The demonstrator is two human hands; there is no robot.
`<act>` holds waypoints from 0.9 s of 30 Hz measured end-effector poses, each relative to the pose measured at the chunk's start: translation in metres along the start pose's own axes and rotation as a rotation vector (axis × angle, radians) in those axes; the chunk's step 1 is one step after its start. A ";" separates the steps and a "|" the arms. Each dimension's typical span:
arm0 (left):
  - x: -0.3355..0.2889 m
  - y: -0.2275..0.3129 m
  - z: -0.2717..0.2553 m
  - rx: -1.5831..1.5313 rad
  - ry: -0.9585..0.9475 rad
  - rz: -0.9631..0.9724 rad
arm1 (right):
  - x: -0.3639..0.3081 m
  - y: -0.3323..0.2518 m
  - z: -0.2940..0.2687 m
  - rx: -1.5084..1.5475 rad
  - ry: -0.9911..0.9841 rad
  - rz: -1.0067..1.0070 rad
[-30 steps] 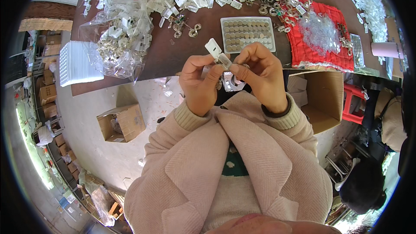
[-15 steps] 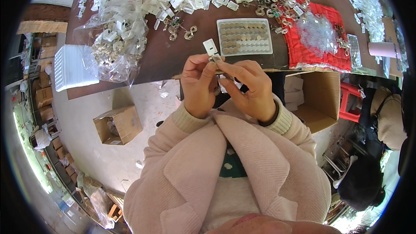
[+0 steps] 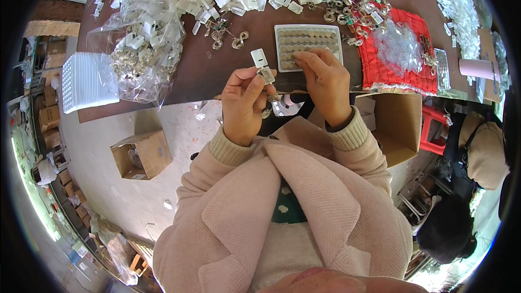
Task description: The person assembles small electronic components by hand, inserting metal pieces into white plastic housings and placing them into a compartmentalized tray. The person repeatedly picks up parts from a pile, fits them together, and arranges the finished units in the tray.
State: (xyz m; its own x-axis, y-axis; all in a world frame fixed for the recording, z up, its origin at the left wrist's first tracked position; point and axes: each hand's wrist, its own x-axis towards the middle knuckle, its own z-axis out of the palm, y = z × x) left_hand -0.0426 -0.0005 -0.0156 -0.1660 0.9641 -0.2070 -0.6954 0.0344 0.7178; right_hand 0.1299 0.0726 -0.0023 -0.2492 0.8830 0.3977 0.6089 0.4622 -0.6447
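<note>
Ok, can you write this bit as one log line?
left hand: holds small white tag piece | right hand: fingertips at tray of round discs | surface: brown table

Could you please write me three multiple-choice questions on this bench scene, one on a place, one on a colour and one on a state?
1. Where is the right hand?
A. over the disc tray
B. on the cup
C. in the carton

2. What colour is the mat beside the tray?
A. blue
B. red
C. green

3. What is the left hand doing?
A. lying flat
B. pinching a white clip
C. hanging free

Answers: 1 A, its fingertips reach the tray's near edge; 2 B, it is bright red; 3 B, the clip sticks up from its fingertips.
</note>
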 end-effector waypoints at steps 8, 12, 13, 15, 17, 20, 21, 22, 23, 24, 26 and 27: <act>0.002 -0.001 -0.002 -0.088 0.002 -0.040 | 0.004 0.001 -0.007 -0.055 -0.113 -0.058; 0.002 -0.001 -0.003 -0.047 -0.026 -0.051 | 0.006 0.006 -0.011 -0.067 -0.195 -0.076; 0.003 -0.002 -0.003 -0.021 -0.038 -0.050 | 0.006 0.007 -0.011 -0.072 -0.205 -0.093; 0.003 -0.002 -0.004 -0.029 -0.045 -0.066 | 0.007 0.010 -0.013 -0.076 -0.220 -0.117; 0.004 -0.003 -0.004 -0.030 -0.046 -0.081 | 0.009 0.013 -0.014 -0.101 -0.248 -0.151; 0.005 -0.005 -0.001 -0.020 -0.040 -0.096 | 0.011 0.012 -0.015 -0.099 -0.253 -0.169; 0.005 -0.005 0.000 -0.016 -0.037 -0.100 | 0.012 0.010 -0.015 -0.096 -0.255 -0.157; 0.005 -0.005 0.002 -0.016 -0.038 -0.106 | 0.012 0.006 -0.015 0.009 -0.207 -0.169; 0.005 -0.005 0.003 -0.049 -0.051 -0.110 | 0.012 0.001 -0.016 0.110 -0.166 -0.168; 0.004 -0.005 0.005 -0.086 -0.066 -0.117 | 0.010 -0.005 -0.017 0.211 -0.119 -0.164; 0.002 -0.005 0.010 -0.084 -0.077 -0.112 | 0.005 -0.018 -0.019 0.224 -0.069 -0.207; 0.002 -0.005 0.012 -0.047 -0.076 -0.098 | 0.003 -0.024 -0.019 0.226 -0.053 -0.212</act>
State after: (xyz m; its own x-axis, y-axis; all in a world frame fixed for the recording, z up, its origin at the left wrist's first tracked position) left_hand -0.0310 0.0042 -0.0114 -0.0433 0.9741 -0.2221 -0.7376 0.1188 0.6647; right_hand 0.1288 0.0627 0.0272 -0.3953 0.7656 0.5076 0.3576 0.6373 -0.6826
